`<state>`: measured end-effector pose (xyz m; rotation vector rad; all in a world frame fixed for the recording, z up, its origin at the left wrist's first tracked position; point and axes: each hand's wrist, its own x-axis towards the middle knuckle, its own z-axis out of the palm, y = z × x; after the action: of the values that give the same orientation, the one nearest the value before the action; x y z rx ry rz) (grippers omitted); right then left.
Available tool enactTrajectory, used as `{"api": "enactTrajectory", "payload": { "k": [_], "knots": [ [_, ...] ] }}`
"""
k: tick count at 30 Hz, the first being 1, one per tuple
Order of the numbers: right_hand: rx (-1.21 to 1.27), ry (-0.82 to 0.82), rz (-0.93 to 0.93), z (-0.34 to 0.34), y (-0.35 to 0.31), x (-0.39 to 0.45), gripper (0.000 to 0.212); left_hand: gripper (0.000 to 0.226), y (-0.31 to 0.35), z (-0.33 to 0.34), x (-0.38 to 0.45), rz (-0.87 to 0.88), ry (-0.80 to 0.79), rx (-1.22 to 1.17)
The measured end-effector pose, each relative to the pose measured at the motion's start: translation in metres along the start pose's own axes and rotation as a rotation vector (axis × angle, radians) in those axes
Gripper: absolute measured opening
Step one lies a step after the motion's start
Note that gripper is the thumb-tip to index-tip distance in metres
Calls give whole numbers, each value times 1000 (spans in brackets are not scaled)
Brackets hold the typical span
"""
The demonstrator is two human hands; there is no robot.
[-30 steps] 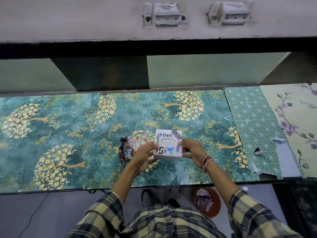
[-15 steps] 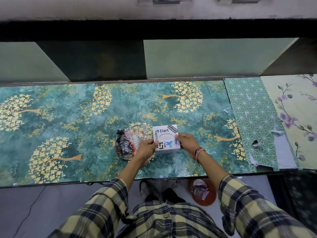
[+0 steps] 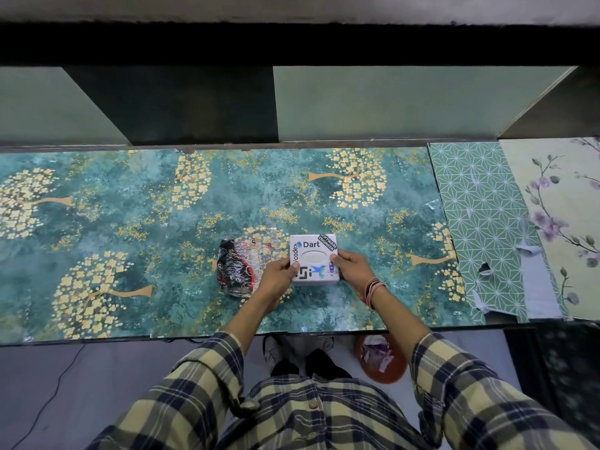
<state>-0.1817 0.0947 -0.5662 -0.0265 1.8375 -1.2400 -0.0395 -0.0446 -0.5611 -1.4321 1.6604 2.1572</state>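
A small white box (image 3: 314,258) covered in stickers, with an oval slot in its top, sits near the front middle of a teal table (image 3: 130,222) printed with golden trees. My left hand (image 3: 277,278) grips its left side, thumb on the top. My right hand (image 3: 352,269) grips its right side the same way. Just left of the box lies a crumpled clear plastic packet (image 3: 238,269) with black and red print, partly hidden behind my left hand.
Green geometric paper (image 3: 477,216) and pale floral paper (image 3: 558,222) cover the table's right end, with torn flaps near the front edge. Dark shelf compartments (image 3: 168,105) rise behind the table. An orange bin (image 3: 381,357) stands on the floor beside my feet.
The box has come down from a raised, tilted hold to the table surface. Both hands kept their grip. The camera view tilted downward.
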Motion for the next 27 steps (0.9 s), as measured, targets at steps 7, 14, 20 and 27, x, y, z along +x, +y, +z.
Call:
{"api": "enactTrajectory", "payload": {
  "k": [7, 14, 20, 27],
  "knots": [
    [-37, 32, 7, 0, -5, -2, 23, 30, 5, 0, -7, -17, 5, 24],
    [-252, 413, -203, 11, -28, -15, 18, 17, 10, -18, -16, 58, 382, 153],
    [-296, 266, -246, 36, -36, -21, 13, 40, 8, -45, -21, 16, 811, 353],
    [-250, -17, -136, 68, -28, -38, 9, 36, -8, -78, -15, -81, 782, 202]
  ]
}}
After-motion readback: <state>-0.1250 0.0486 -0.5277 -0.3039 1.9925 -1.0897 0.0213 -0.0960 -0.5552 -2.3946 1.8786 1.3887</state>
